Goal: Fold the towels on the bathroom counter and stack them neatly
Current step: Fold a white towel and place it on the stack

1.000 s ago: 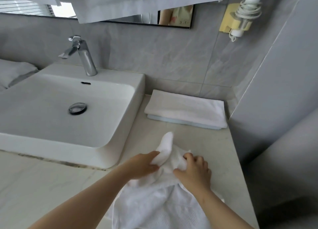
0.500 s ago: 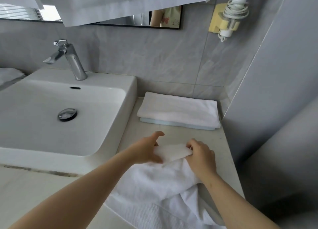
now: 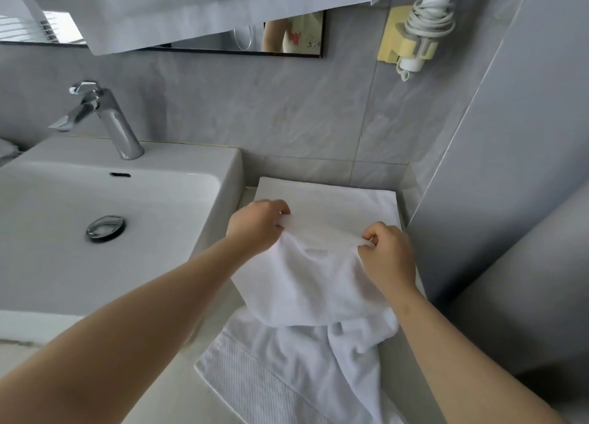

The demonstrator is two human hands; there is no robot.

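Both your arms reach forward, the left one coming in slantwise from the lower left, the right one from the lower right. Your left hand [image 3: 259, 224] has its fingers curled and pinches the upper edge of the white towel [image 3: 306, 283] at the left end. Your right hand [image 3: 387, 254] pinches the same edge at the right end, with thumb and fingers closed on the cloth. The two hands are near each other, and the edge runs between them, a little slack.

The towel hangs down from your hands. Its lower part lies crumpled on the counter [image 3: 159, 398] close to you, with a ribbed border showing. The held edge is over the front part of a folded towel [image 3: 334, 197], which lies flat at the back of the counter, between the sink [image 3: 223, 219] and the side wall. Whether the two towels touch there, I cannot tell.

To the left, the faucet [image 3: 108, 120] stands behind the basin. Above are the mirror [image 3: 287, 38], a white cloth [image 3: 191, 9] hanging in front of it, and a hair dryer [image 3: 427, 25] in a yellow holder on the wall.
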